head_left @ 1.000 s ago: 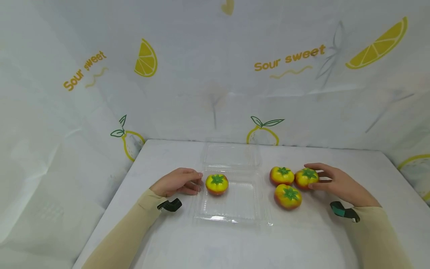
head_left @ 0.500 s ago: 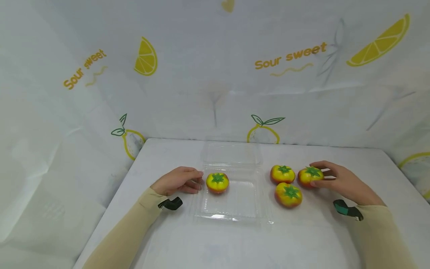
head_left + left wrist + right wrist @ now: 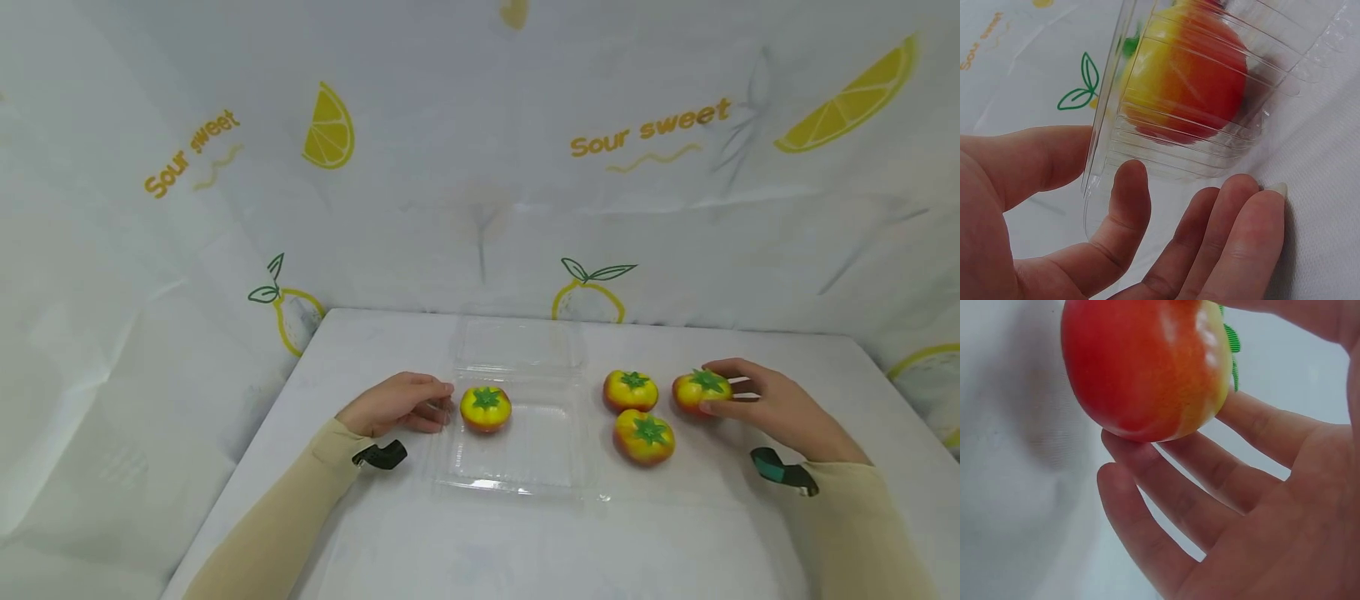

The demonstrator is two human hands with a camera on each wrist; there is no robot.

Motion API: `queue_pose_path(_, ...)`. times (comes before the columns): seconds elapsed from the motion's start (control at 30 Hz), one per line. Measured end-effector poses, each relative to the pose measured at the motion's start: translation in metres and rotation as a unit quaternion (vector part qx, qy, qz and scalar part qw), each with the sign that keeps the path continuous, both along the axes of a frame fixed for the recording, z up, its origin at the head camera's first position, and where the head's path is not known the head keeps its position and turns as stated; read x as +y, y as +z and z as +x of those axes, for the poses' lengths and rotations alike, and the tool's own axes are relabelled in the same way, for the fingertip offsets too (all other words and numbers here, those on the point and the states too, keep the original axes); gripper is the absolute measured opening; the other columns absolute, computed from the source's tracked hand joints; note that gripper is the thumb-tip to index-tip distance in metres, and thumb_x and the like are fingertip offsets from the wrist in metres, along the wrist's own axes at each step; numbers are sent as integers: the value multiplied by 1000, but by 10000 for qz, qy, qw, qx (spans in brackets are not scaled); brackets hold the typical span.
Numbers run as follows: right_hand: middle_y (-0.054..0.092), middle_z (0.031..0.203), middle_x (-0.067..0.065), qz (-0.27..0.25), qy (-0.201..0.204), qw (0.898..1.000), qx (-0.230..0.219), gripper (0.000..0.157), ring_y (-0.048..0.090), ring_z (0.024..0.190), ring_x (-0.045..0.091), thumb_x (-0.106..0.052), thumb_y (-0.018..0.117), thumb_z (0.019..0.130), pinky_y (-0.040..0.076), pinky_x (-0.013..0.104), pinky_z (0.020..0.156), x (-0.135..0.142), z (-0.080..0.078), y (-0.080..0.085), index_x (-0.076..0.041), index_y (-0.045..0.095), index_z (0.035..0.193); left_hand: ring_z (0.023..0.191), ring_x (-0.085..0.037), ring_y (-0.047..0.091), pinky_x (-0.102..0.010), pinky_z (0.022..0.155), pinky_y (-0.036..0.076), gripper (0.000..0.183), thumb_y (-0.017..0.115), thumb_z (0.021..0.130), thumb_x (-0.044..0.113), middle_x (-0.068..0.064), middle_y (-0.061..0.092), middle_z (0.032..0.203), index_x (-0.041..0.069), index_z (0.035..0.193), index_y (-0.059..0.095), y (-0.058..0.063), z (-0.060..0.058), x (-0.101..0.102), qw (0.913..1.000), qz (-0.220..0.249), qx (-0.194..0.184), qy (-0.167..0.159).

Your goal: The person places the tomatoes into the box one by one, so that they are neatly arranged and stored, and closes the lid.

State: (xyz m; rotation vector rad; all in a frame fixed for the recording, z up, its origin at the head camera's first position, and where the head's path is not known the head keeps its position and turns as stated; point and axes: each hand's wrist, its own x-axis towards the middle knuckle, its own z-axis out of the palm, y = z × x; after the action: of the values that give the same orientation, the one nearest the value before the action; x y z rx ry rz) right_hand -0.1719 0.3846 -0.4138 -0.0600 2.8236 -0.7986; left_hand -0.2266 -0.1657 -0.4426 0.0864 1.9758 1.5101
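A yellow-and-red toy tomato [image 3: 702, 393] with a green star-shaped top is gripped by my right hand [image 3: 776, 408] at the right. In the right wrist view, fingertips [image 3: 1129, 450] touch the underside of this toy tomato [image 3: 1147, 369]. My left hand [image 3: 397, 404] holds the left rim of a clear plastic clamshell box [image 3: 517, 490], thumb and index finger on either side of it. Another toy tomato [image 3: 486, 408] sits in the box's upper left corner, seen through the ribbed wall in the left wrist view.
Two more toy tomatoes, one behind [image 3: 630, 392] and one in front [image 3: 643, 437], lie between the box and my right hand. The box's clear lid [image 3: 517, 343] lies folded back toward the rear. A white cloth wall [image 3: 465, 167] with lemon prints rises behind the table [image 3: 525, 550].
My right hand has moved a little to the right with its toy tomato, which now stands apart from the other two. My left hand and the box stay in place.
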Motion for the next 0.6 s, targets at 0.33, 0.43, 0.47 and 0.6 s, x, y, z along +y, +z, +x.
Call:
queue_pose_path(0.33, 56, 148, 33, 75, -170, 9997, 142, 80, 61, 126, 53, -58, 73, 99, 60, 66, 92, -6, 2, 9, -6, 49, 155, 100, -22, 75, -35, 91, 68, 41, 69, 107, 38, -15, 73, 121, 0, 122, 72, 3, 1, 0, 10000, 5, 24, -9)
queue_pose_path(0.43, 55, 150, 32, 64, -264, 9994, 231, 83, 60, 127, 53, -62, 72, 98, 60, 67, 93, -9, 2, 12, -6, 49, 155, 101, -22, 75, -35, 92, 68, 43, 69, 106, 39, -15, 73, 123, 0, 124, 72, 4, 1, 0, 10000, 33, -9, -24)
queue_pose_path(0.47, 54, 151, 32, 41, -298, 9992, 252, 84, 60, 128, 53, -63, 72, 98, 59, 68, 93, -11, 3, 13, -7, 49, 155, 101, -22, 75, -35, 92, 68, 43, 69, 106, 39, -15, 73, 124, 0, 124, 72, 4, 1, 0, 10000, 35, -14, -26)
queue_pose_path(0.6, 54, 152, 31, -18, -350, 9987, 365, 86, 60, 128, 53, -66, 71, 97, 59, 69, 94, -19, 7, 19, -6, 49, 155, 101, -22, 75, -35, 92, 68, 42, 69, 106, 39, -14, 73, 122, 0, 122, 72, 3, 1, 0, 10000, 26, -29, -19)
